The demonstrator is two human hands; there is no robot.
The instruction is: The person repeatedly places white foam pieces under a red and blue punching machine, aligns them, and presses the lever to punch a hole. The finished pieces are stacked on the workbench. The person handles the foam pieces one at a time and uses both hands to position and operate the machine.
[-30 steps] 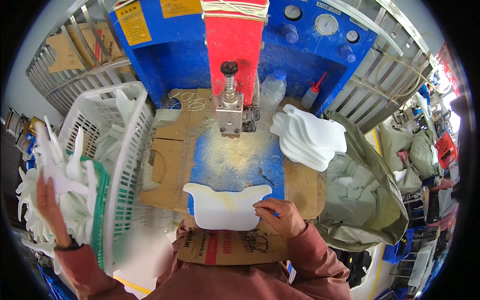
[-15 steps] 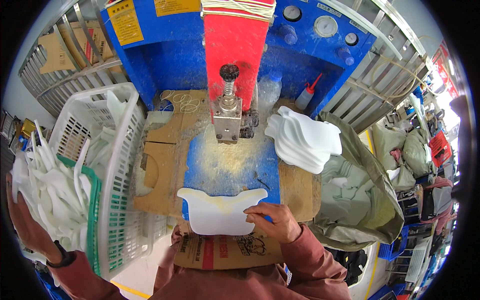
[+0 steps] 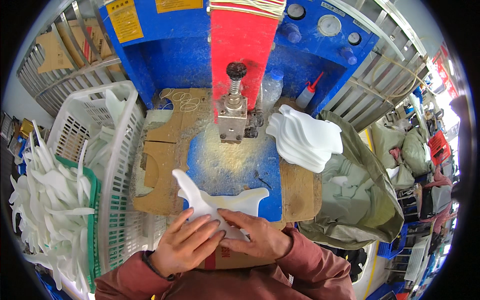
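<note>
Two white curved-edge foam sheets are in front of me at the near edge of the blue work surface [image 3: 272, 172]. One foam sheet [image 3: 186, 186] stands tilted up, with my left hand [image 3: 186, 246] closed on its lower part. Behind it, the other foam sheet [image 3: 255, 197] lies at the near edge of the blue surface, a yellowish smear along its top. My right hand [image 3: 260, 235] pinches at the right side of the sheets, its fingertips close to those of my left. My palms partly hide the lower edges.
A red machine arm with a metal head [image 3: 233, 122] overhangs the board. Stacked white foam pieces [image 3: 306, 137] lie right of it, beside an open green sack [image 3: 387, 210]. At left, a white basket [image 3: 122, 150] and a green-rimmed basket [image 3: 93, 200] hold foam pieces. A red-tipped bottle [image 3: 305, 96] stands behind.
My left hand has come from the left basket to the middle, bringing a foam sheet. My right hand has shifted slightly left and down along the sheet on the board.
</note>
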